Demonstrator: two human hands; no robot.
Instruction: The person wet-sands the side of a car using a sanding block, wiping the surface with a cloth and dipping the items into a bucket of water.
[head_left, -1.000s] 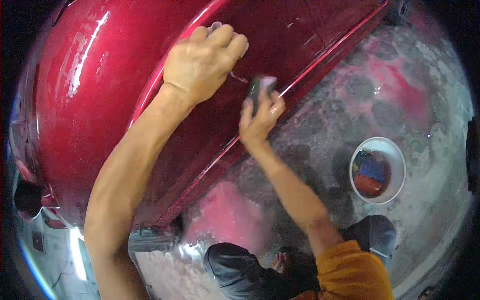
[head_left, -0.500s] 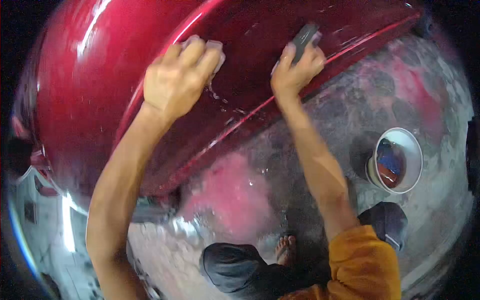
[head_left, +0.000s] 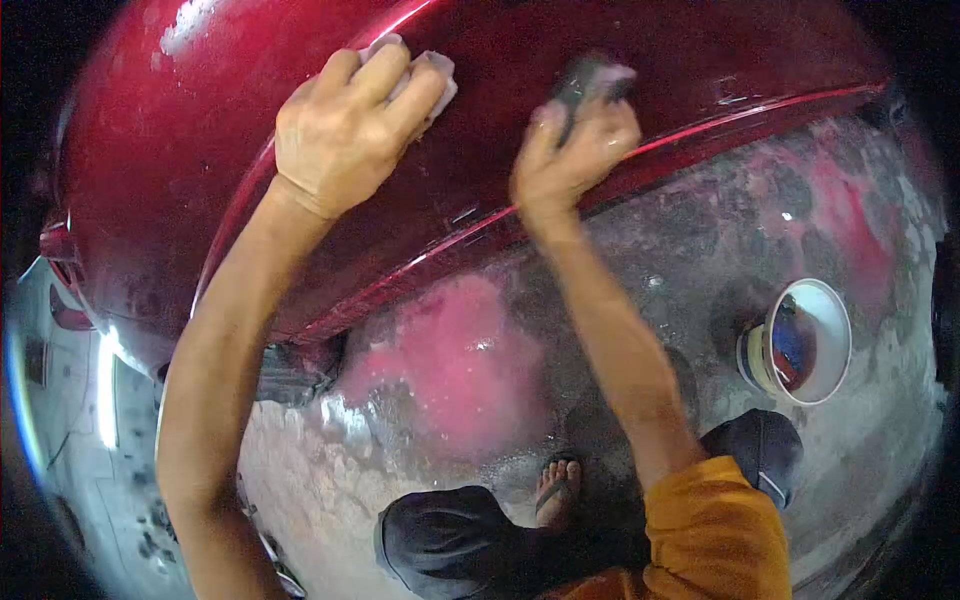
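Note:
The red car panel [head_left: 480, 130] is wet and shiny, with a raised crease and a lower edge strip. My left hand [head_left: 345, 125] is closed over a pale, wet cloth or sponge [head_left: 440, 90], pressed on the panel beside the crease. To its right, my right hand [head_left: 580, 155] grips a dark block [head_left: 578, 88] with a pale pinkish part at its far side. The block is blurred by motion and lies over the panel above the edge strip. Its face towards the panel is hidden.
A white bucket [head_left: 835, 345] with blue and red things in it stands on the wet floor [head_left: 690, 230] at the right. Pink stains [head_left: 460, 370] mark the floor. My knees and one sandalled foot [head_left: 558, 490] are at the bottom.
My left hand has shifted left and slightly down along the panel from a second ago. The right hand with the block moved up and right, then slightly back left. The view has turned.

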